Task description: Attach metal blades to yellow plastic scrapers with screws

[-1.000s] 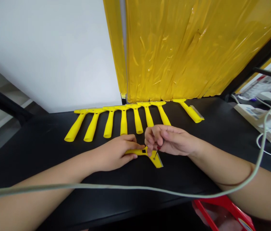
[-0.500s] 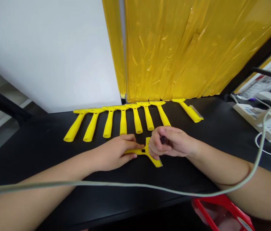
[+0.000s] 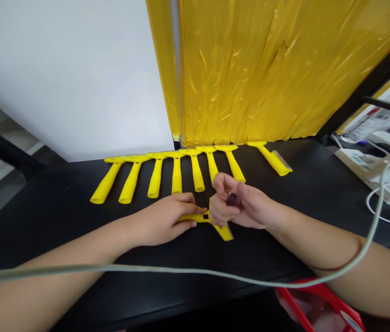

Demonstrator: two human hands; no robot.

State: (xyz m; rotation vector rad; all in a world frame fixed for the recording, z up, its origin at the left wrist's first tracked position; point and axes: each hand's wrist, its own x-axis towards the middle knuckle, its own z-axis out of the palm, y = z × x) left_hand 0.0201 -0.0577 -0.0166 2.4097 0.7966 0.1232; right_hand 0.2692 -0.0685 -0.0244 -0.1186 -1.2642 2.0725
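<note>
A yellow T-shaped scraper (image 3: 225, 234) lies flat on the black tabletop, its grey blade edge facing right. My left hand (image 3: 167, 219) grips its handle, thumb and fingers on either side near the small slot. Over the scraper's head is my right hand (image 3: 238, 203), curled round a slim dark tool handle (image 3: 232, 199) whose end pokes out of the fist. The lower end of that tool is hidden, so I cannot tell its kind. Behind my hands stands a row of several similar yellow scrapers (image 3: 155, 177), handles toward me.
One more yellow scraper (image 3: 274, 161) and a loose blade strip lie apart at the right. A white panel (image 3: 94, 83) and yellow film (image 3: 250, 69) rise behind. A pale cable (image 3: 181, 271) crosses in front; a power strip (image 3: 364, 161) and red-framed item (image 3: 333, 299) are at right.
My right hand has shifted slightly left, with its index finger and thumb loosened and raised around the dark handle. My left hand and the scraper have stayed put.
</note>
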